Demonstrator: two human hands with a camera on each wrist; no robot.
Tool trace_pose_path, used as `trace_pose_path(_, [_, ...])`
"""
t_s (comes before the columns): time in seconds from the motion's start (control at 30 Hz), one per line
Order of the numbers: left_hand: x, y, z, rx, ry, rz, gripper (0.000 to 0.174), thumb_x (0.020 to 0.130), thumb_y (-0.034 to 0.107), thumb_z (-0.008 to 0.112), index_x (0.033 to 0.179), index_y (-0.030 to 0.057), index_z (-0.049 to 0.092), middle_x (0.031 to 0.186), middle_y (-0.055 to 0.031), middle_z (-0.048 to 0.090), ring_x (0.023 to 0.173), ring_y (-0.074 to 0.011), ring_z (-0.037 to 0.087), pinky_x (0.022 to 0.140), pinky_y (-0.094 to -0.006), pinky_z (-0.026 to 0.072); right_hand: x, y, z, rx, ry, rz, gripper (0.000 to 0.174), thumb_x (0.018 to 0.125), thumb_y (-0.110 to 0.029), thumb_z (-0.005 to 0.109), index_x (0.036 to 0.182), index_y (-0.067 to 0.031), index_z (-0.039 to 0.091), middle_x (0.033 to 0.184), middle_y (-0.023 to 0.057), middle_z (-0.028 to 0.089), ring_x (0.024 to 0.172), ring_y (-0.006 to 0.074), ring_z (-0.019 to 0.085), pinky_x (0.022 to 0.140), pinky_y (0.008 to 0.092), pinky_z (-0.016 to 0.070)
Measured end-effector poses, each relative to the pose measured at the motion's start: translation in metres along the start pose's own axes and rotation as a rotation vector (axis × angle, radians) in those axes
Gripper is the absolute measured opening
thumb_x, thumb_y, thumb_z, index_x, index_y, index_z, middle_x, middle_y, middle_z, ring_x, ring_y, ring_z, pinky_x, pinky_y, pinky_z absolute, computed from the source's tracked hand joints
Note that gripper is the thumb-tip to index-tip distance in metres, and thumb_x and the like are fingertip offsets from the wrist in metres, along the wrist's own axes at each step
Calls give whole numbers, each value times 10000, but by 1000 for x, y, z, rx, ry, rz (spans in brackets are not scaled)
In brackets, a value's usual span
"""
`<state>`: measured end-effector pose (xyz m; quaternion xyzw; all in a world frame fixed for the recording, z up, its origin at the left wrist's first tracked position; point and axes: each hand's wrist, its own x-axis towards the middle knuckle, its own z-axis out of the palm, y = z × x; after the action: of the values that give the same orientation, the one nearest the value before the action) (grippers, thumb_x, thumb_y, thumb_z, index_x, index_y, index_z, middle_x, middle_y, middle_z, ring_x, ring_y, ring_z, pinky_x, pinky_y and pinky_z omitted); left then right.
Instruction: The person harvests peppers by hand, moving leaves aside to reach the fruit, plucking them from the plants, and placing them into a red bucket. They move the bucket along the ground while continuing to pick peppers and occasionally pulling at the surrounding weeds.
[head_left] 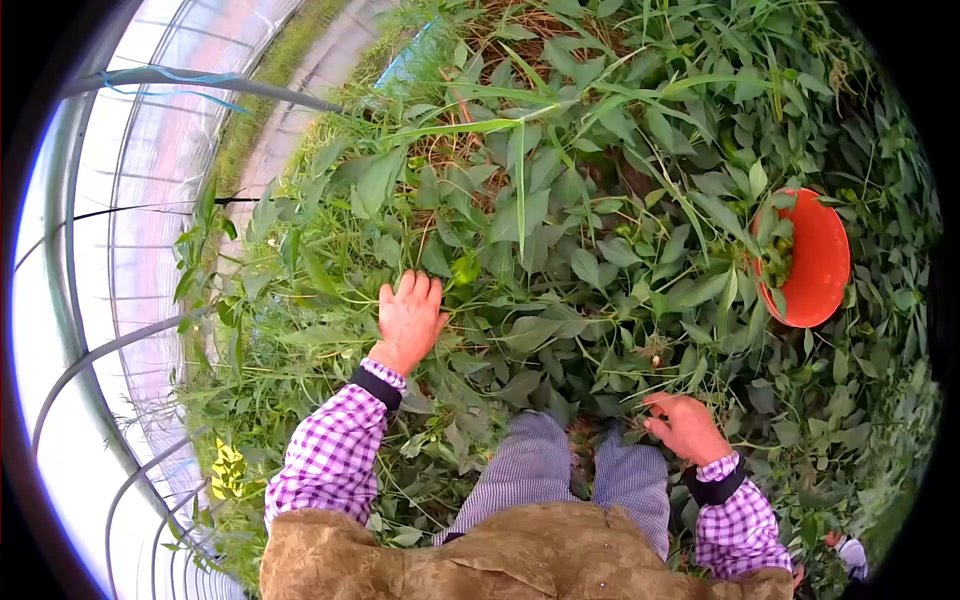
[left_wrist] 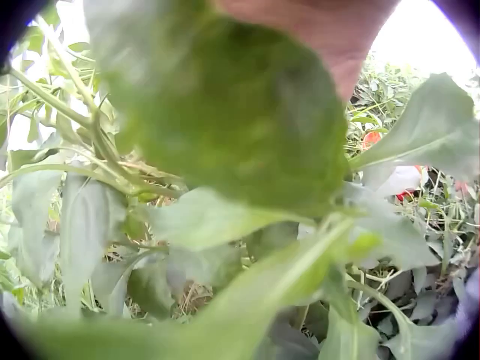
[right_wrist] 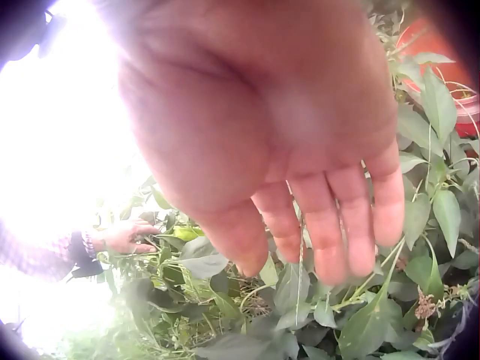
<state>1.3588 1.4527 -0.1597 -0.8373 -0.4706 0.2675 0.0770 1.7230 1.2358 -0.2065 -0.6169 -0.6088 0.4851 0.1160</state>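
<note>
Among the leafy plants [head_left: 545,330], the left hand [head_left: 408,322] reaches palm down with its fingers on the foliage, beside a light green pepper or leaf [head_left: 465,269]. In the left wrist view a large blurred leaf [left_wrist: 232,112] covers most of that hand [left_wrist: 322,30]. The right hand [head_left: 688,428] is held low over the plants in front of the right knee. In the right wrist view this hand [right_wrist: 277,142] shows its bare palm, fingers loosely extended and holding nothing, with leaves [right_wrist: 367,322] behind them.
An orange-red bucket [head_left: 822,260] lies tilted among the plants at the right, with green produce [head_left: 779,255] inside. A greenhouse wall of plastic film and curved metal pipes [head_left: 110,345] runs along the left. Part of a shoe [head_left: 853,556] shows at the lower right.
</note>
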Motion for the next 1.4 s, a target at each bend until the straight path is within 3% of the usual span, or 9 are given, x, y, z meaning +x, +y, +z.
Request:
trace_pose_path(0.37, [-30, 1, 28, -126, 160, -51, 418, 792, 346, 660, 1163, 161, 601, 1319, -92, 494, 1183, -229, 467, 837, -433, 446, 83, -65, -6, 137, -37, -177, 243, 818, -175, 628, 1012, -29, 626, 775, 145, 658, 746, 331, 634, 695, 419, 492])
trace_pose_path(0.6, [-32, 10, 29, -557, 367, 4, 247, 740, 125, 699, 987, 131, 687, 1140, -46, 608, 1208, -263, 476, 913, -421, 426, 171, -118, 51, 189, 347, -463, 156, 833, -118, 596, 961, -59, 663, 990, 103, 624, 990, 285, 557, 834, 396, 440])
trace_pose_path(0.77, [-27, 16, 27, -521, 424, 79, 277, 713, 94, 702, 987, 127, 686, 1108, -33, 624, 1196, -264, 497, 956, -423, 397, 197, -139, 93, 33, 493, -532, 254, 798, -105, 627, 1050, -102, 654, 1145, 83, 576, 1186, 292, 450, 941, 413, 346])
trace_pose_path(0.93, [-26, 15, 25, -575, 403, 100, 242, 707, 101, 717, 945, 120, 679, 1093, -19, 629, 1200, -273, 496, 992, -452, 345, 211, -140, 94, -41, 419, -537, 305, 774, -171, 651, 1069, -105, 614, 1270, 112, 493, 1263, 343, 375, 1000, 475, 286])
trace_pose_path(1.1, [-27, 15, 25, -628, 398, 170, 273, 684, 112, 730, 952, 131, 680, 1095, -42, 625, 1192, -294, 500, 986, -488, 350, 216, -128, 92, 0, 408, -580, 342, 710, -156, 651, 1045, -100, 611, 1226, 128, 500, 1257, 342, 380, 983, 472, 294])
trace_pose_path(1.17, [-25, 18, 26, -650, 395, 179, 290, 658, 132, 746, 942, 125, 690, 1060, -59, 634, 1188, -293, 501, 983, -498, 352, 215, -126, 87, 56, 329, -561, 343, 684, -149, 637, 1022, -93, 609, 1209, 150, 499, 1234, 336, 398, 951, 456, 311])
trace_pose_path(1.23, [-27, 22, 13, -645, 428, 176, 253, 677, 114, 764, 924, 106, 708, 1028, -59, 638, 1177, -293, 501, 971, -420, 381, 215, -125, 82, 85, 332, -553, 344, 665, -161, 645, 996, -89, 591, 1164, 162, 501, 1186, 319, 431, 915, 444, 326])
trace_pose_path(1.3, [-25, 22, 8, -607, 422, 178, 243, 677, 134, 770, 912, 111, 713, 994, -57, 649, 1156, -280, 513, 952, -416, 387, 209, -123, 74, 81, 124, -427, 338, 682, -178, 657, 987, -90, 542, 1126, 144, 494, 1123, 303, 466, 904, 428, 341])
trace_pose_path(1.4, [-21, 21, 17, -650, 316, 135, 202, 711, 161, 723, 896, 95, 676, 970, -79, 639, 1054, -308, 534, 912, -452, 383, 207, -121, 74, 178, 98, -405, 486, 691, -194, 700, 1090, -62, 457, 1119, 166, 486, 1030, 341, 520, 850, 423, 398])
